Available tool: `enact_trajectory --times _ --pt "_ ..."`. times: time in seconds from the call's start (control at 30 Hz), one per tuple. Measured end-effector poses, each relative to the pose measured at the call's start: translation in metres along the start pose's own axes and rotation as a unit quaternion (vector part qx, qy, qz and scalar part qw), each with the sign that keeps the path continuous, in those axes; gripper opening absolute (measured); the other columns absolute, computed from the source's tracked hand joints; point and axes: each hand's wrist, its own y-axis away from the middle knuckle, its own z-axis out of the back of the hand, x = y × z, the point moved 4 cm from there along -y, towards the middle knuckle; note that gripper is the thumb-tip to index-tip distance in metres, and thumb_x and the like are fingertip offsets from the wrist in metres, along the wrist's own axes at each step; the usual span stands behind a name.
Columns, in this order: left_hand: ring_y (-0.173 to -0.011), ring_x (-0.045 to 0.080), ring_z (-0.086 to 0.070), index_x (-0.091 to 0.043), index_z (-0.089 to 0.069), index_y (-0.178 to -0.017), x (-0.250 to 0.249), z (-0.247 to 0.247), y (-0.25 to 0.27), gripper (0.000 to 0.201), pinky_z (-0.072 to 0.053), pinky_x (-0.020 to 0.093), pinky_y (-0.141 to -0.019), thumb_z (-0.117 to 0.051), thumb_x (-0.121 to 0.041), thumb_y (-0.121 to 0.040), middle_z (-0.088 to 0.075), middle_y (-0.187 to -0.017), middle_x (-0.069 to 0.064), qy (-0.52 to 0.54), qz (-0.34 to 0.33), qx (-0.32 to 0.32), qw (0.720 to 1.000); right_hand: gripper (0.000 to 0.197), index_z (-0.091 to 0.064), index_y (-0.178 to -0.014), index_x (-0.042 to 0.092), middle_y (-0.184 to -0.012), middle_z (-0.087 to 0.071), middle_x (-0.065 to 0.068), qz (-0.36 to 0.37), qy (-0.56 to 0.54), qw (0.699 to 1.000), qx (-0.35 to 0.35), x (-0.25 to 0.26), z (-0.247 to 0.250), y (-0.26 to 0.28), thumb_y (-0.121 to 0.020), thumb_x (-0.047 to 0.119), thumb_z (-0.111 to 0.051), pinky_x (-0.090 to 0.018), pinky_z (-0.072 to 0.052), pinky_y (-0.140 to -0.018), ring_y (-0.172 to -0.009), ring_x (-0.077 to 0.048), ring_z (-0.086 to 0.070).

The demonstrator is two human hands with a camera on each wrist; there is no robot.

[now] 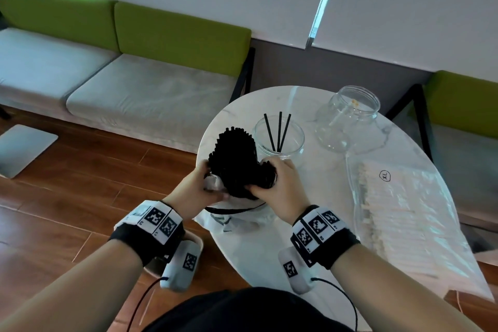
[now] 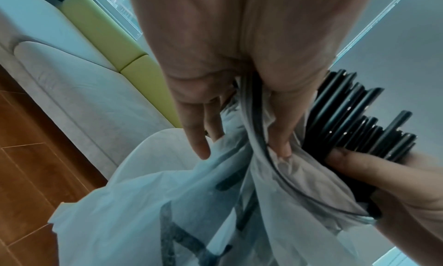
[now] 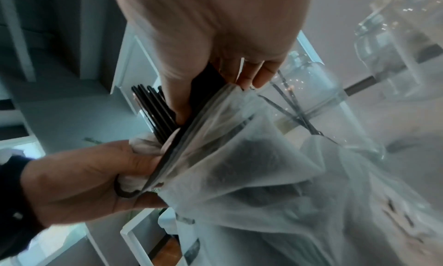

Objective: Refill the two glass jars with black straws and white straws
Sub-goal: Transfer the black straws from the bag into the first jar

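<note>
A thick bundle of black straws [image 1: 237,153] [image 2: 354,115] [image 3: 153,109] sticks up out of a translucent white plastic bag [image 1: 237,219] [image 2: 167,194] [image 3: 251,166] over the table's left edge. My right hand [image 1: 272,180] [image 3: 215,92] grips the bundle near its base. My left hand [image 1: 200,183] [image 2: 242,150] pinches the crumpled mouth of the bag beside it. Just behind stands a glass jar [image 1: 279,140] [image 3: 311,92] with three black straws. A second glass jar [image 1: 350,118], farther right, holds a few white straws.
A clear bag of white straws [image 1: 398,210] lies along the right side of the round white marble table [image 1: 318,183]. A green and grey bench [image 1: 151,83] runs behind and to the left. Wooden floor [image 1: 67,197] lies left of the table.
</note>
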Motion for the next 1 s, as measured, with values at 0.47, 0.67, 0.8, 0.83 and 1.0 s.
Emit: enact_trajectory --times 0.47,0.67,0.8,0.83,1.0 --pt "-0.106 0.021 -0.059 -0.023 -0.04 -0.134 -0.001 0.006 -0.011 0.093 -0.049 0.045 -0.092 -0.083 -0.039 -0.052 -0.063 -0.112 0.001 -0.04 0.047 0.017 0.998 0.02 -0.047 -0.064 0.039 -0.082 -0.048 0.014 -0.028 -0.052 0.998 0.025 0.001 0.002 -0.01 -0.055 0.037 -0.065 -0.037 -0.042 -0.091 -0.097 -0.02 -0.048" --pt "-0.101 0.021 -0.058 -0.017 -0.056 -0.115 -0.002 0.001 -0.014 0.054 -0.048 0.038 -0.092 -0.082 -0.023 -0.068 -0.063 -0.102 0.001 -0.092 0.071 0.009 0.993 0.02 -0.055 -0.063 0.04 -0.079 -0.058 0.0 -0.031 -0.155 0.987 0.002 0.012 0.025 -0.016 -0.066 0.028 -0.071 -0.032 -0.048 -0.076 -0.083 -0.019 -0.059" --pt "-0.091 0.017 -0.057 -0.017 -0.058 -0.101 -0.006 0.001 -0.016 0.038 -0.047 0.028 -0.083 -0.08 -0.023 -0.071 -0.062 -0.093 0.0 -0.11 0.073 0.018 0.991 0.025 -0.056 -0.071 0.025 -0.075 -0.06 0.002 -0.041 -0.231 0.972 -0.01 0.014 0.038 -0.021 -0.076 0.008 -0.074 -0.025 -0.049 -0.071 -0.073 -0.011 -0.06" --pt "-0.088 0.017 -0.057 -0.018 -0.058 -0.096 -0.006 0.0 -0.017 0.033 -0.046 0.027 -0.08 -0.08 -0.023 -0.071 -0.061 -0.089 -0.001 -0.111 0.076 0.021 0.991 0.021 -0.057 -0.073 0.019 -0.073 -0.061 0.004 -0.041 -0.24 0.97 -0.011 0.016 0.041 -0.021 -0.077 0.006 -0.073 -0.024 -0.05 -0.07 -0.072 -0.01 -0.06" --pt "-0.079 0.014 -0.054 -0.01 -0.059 -0.09 -0.01 -0.002 -0.018 0.026 -0.045 0.023 -0.076 -0.079 -0.013 -0.073 -0.057 -0.079 -0.003 -0.097 0.067 0.032 0.993 0.007 -0.066 -0.085 -0.001 -0.076 -0.069 0.007 -0.038 -0.278 0.959 -0.028 0.024 0.054 -0.026 -0.081 -0.005 -0.064 -0.016 -0.05 -0.074 -0.076 -0.003 -0.065"
